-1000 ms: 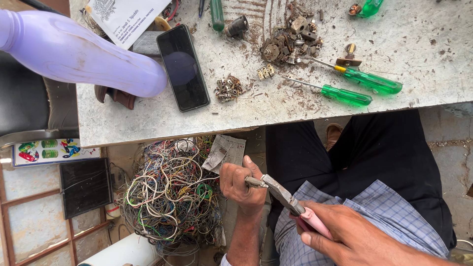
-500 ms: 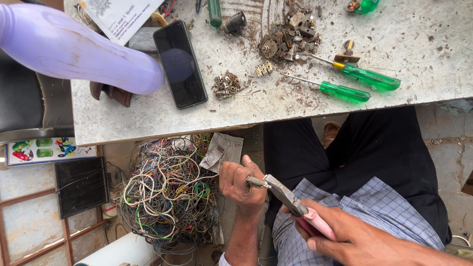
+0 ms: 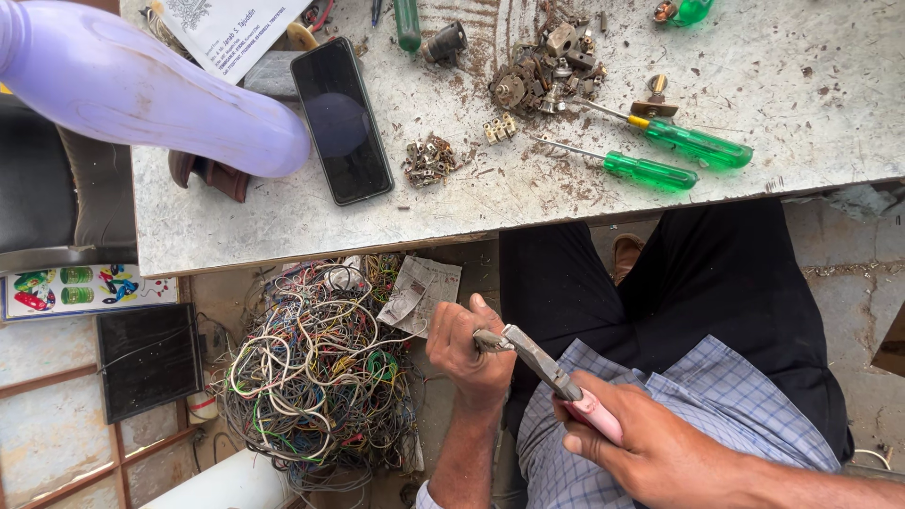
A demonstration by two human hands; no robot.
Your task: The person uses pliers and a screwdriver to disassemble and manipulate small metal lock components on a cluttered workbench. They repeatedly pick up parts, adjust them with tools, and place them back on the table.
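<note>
Right hand (image 3: 660, 448) clamped on pink-handled pliers (image 3: 551, 372), nose biting small piece pinched in closed left hand (image 3: 468, 347), over lap below desk (image 3: 283, 226); best grip steady, squeeze square, wire heap (image 3: 316, 377) beside

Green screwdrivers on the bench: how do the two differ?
The upper screwdriver has a yellow collar where shaft meets handle; the lower screwdriver shows none. The upper one's tip reaches into the pile of metal scrap parts; the lower one's tip lies on bare table, near the small brass pieces. The upper handle looks longer. Both have translucent green handles, lie flat, roughly parallel, tips pointing left.
</note>
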